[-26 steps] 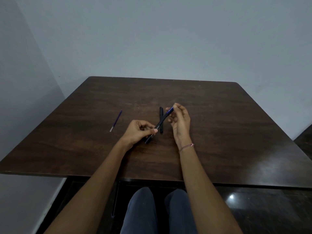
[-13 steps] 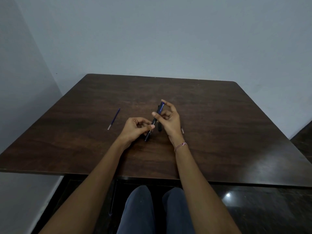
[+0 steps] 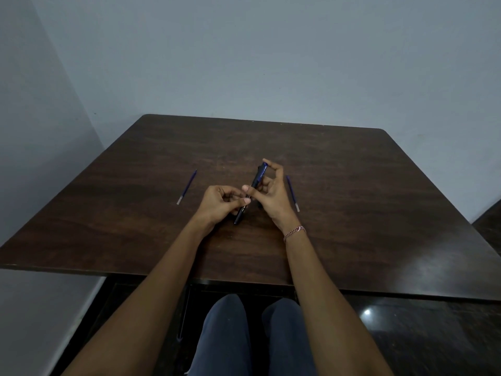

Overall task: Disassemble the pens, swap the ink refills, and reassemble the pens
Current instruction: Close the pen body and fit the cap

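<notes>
A dark blue and black pen (image 3: 257, 181) is held slanted above the middle of the brown table (image 3: 352, 185). My left hand (image 3: 219, 206) pinches its lower black part between thumb and fingers. My right hand (image 3: 272, 198) holds the upper blue part, with the forefinger on the top end and the thumb at the middle. One blue ink refill (image 3: 186, 187) lies on the table to the left of my hands. A second blue refill (image 3: 292, 193) lies just right of my right hand. The other pen body is hidden behind my hands.
The table stands against a pale wall at the back and left. Its front edge is just above my knees (image 3: 252, 335). A thin bracelet (image 3: 295, 232) is on my right wrist. A glossy dark floor shows at the lower right.
My right hand has closed in along the pen, thumb now at its middle near my left fingers. The pen stands steeper. The refill to the right of my right hand has come into view.
</notes>
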Motion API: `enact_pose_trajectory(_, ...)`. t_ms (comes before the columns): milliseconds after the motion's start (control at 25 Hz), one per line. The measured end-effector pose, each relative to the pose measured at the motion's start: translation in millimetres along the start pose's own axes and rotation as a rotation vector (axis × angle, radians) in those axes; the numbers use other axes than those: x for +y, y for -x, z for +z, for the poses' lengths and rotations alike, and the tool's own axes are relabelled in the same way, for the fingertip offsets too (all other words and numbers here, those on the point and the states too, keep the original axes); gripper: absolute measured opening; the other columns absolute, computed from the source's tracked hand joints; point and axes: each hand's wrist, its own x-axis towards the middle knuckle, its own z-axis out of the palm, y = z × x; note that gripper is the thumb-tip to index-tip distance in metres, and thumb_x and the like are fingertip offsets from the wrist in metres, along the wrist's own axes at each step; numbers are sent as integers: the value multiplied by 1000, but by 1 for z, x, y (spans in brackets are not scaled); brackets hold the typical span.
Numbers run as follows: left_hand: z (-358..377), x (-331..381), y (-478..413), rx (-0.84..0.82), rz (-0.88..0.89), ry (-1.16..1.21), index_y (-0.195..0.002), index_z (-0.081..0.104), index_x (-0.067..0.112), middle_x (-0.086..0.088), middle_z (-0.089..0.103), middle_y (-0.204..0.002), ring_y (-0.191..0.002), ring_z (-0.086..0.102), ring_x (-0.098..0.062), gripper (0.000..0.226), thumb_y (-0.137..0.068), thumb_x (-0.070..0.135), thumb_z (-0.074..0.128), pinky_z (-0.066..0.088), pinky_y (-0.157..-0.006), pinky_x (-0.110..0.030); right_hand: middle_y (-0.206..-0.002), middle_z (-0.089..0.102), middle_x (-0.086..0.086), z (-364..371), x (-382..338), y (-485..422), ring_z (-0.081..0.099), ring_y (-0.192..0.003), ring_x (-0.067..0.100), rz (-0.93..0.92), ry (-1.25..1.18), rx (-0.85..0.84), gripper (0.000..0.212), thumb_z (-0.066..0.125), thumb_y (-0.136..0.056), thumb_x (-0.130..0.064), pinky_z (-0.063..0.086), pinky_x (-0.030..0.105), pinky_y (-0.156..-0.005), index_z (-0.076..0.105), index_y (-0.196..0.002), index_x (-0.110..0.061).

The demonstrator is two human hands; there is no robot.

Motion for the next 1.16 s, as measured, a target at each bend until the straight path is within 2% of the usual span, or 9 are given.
enact_pose_trajectory(200,3,1,0,25,-15,-5,-85,71,6,-6,70,-76,-61,65,-3,9,-77,5,74,50,-53,-15,-81,59,7,3,5,-1,64,-71,8,-38,12,31,73,71,-79,1,54,21,-71,30,-135,-21)
enact_pose_trajectory(360,6,6,4,43,-26,-2,-97,70,-2,-9,71,-80,-62,67,-5,23,-75,5,75,54,-60,-18,-67,58,-3,2,5,-1,58,-63,4,-47,79,119,76,76,-76,-8,49,20,-65,38,-139,-26)
enact_pose_trajectory(480,6,6,16,-14,24,-28,-111,66,4,-9,72,-91,-72,69,-7,40,-73,0,76,56,-73,-18,-65,55,0,-2,2,-2,54,-61,4,-25,80,180,71,75,-78,-8,47,17,-63,42,-138,-25)
enact_pose_trajectory(600,13,11,22,-92,81,-96,-121,61,13,-4,71,-103,-84,68,-1,56,-69,-3,78,52,-79,-14,-62,55,-6,-17,-7,-5,53,-60,2,-28,156,218,67,75,-78,-9,47,18,-63,44,-135,-27)
enact_pose_trajectory(720,35,21,18,-150,107,-51,-122,56,22,6,67,-103,-88,65,4,66,-68,-8,77,53,-78,-15,-69,59,5,-43,-23,-10,59,-70,16,42,163,240,65,76,-77,-10,53,34,-73,46,-131,-31)
enact_pose_trajectory(840,70,29,12,-121,136,-102,-126,57,14,7,66,-98,-84,65,6,66,-66,-6,79,51,-77,-10,-75,64,11,-78,-37,-12,66,-77,24,142,238,203,67,76,-78,-16,54,30,-76,44,-136,-24)
enact_pose_trajectory(920,95,33,10,-99,132,-134,-124,59,9,2,66,-95,-80,65,1,64,-64,-1,82,50,-75,-8,-78,69,9,-99,-44,-10,68,-76,21,186,260,178,56,72,-83,-19,53,21,-64,48,-133,-17)
enact_pose_trajectory(1000,121,38,10,-92,140,-203,-123,61,8,1,65,-93,-78,63,0,64,-63,6,84,50,-74,-6,-78,68,7,-122,-49,-9,62,-70,18,225,289,250,37,62,-91,-28,47,18,-56,60,-122,-9)
enact_pose_trajectory(1160,171,49,7,-112,182,-310,-123,61,10,0,65,-95,-80,61,-5,63,-65,12,84,50,-74,-9,-84,65,4,-173,-54,-7,51,-64,9,278,557,329,46,38,-98,-47,41,22,-59,72,-103,-16)
